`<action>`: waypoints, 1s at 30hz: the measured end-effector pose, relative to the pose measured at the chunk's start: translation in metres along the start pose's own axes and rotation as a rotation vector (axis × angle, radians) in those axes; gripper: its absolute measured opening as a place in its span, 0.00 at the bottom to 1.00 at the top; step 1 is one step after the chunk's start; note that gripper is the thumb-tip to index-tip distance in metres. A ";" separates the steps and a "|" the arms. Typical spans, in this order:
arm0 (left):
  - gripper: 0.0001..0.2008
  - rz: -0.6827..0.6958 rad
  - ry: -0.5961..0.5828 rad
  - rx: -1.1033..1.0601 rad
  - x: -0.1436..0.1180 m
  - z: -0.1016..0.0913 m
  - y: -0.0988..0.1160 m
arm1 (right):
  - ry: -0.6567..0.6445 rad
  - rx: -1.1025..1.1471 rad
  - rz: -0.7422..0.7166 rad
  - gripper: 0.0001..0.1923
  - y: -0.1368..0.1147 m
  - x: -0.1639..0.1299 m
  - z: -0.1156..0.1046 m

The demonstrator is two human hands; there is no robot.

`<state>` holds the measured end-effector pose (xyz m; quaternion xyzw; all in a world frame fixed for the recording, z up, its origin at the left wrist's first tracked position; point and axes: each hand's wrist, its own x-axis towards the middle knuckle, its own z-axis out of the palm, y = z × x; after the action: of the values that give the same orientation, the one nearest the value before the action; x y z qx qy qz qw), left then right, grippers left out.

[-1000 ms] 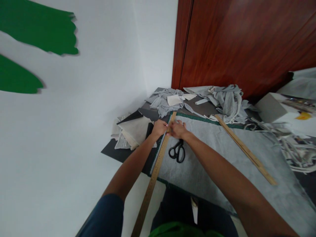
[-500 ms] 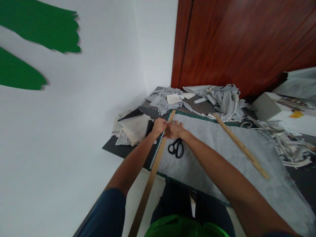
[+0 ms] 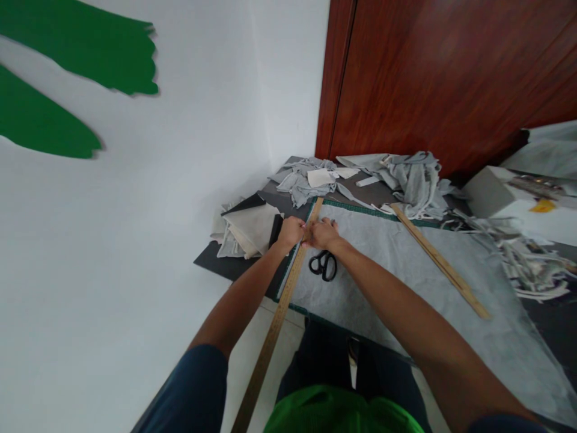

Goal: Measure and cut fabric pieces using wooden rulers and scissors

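Note:
A sheet of light grey fabric lies over a green cutting mat. Along the fabric's left side runs a long wooden ruler, its near end jutting past the table toward me. My left hand is closed at the ruler's left edge; what its fingertips pinch is too small to make out. Right beside it, my right hand rests on the ruler and fabric with some fingers spread, its thumb side close to the left fingertips. Black-handled scissors lie just below my right hand, their blades hidden under it.
Cream and grey fabric pieces are stacked at the left. Grey scraps and a crumpled cloth heap lie at the back. A second wooden ruler crosses the fabric. At right are tangled strips and a white box.
The whole view has shifted slightly. Both hands stay together at the ruler, with the right hand's fingers moved only a little; the ruler, scissors and fabric appear to lie as before.

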<state>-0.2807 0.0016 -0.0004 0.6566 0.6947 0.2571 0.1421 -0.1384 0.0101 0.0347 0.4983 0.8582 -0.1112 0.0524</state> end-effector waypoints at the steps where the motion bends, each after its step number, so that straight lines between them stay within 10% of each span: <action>1: 0.13 0.002 0.004 0.002 0.000 0.001 0.000 | 0.010 -0.005 0.009 0.31 -0.002 -0.001 0.000; 21: 0.12 0.014 -0.046 0.014 -0.043 -0.011 0.000 | 0.128 -0.043 0.017 0.28 -0.016 -0.017 0.007; 30: 0.12 0.001 -0.067 0.024 -0.055 -0.016 0.002 | -0.114 -0.071 -0.039 0.32 -0.022 -0.029 -0.005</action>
<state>-0.2825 -0.0552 0.0064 0.6668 0.6923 0.2267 0.1570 -0.1430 -0.0237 0.0485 0.4721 0.8668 -0.1099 0.1166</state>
